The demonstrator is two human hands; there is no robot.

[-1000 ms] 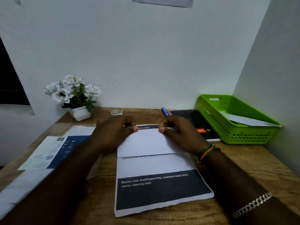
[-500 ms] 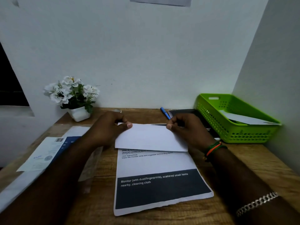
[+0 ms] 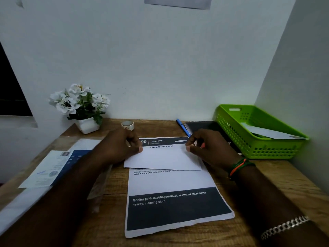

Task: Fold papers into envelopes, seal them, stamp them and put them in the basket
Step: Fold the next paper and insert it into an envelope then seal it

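Folded flap slides down, header strip uncovered

Since half a second ago the white flap [image 3: 162,158] has dropped lower on the printed sheet [image 3: 170,182] at frame centre. Left hand [image 3: 119,148] pinches its left corner, right hand [image 3: 211,148] pinches its right corner. Green basket [image 3: 231,122] at right holds an envelope [image 3: 270,133]

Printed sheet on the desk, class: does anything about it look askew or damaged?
Yes. The white piece that both hands pinch lies tilted across the printed sheet, its lower edge slanting down to the right rather than square with it. The sheet's near edge also looks uneven, as if roughly cut.
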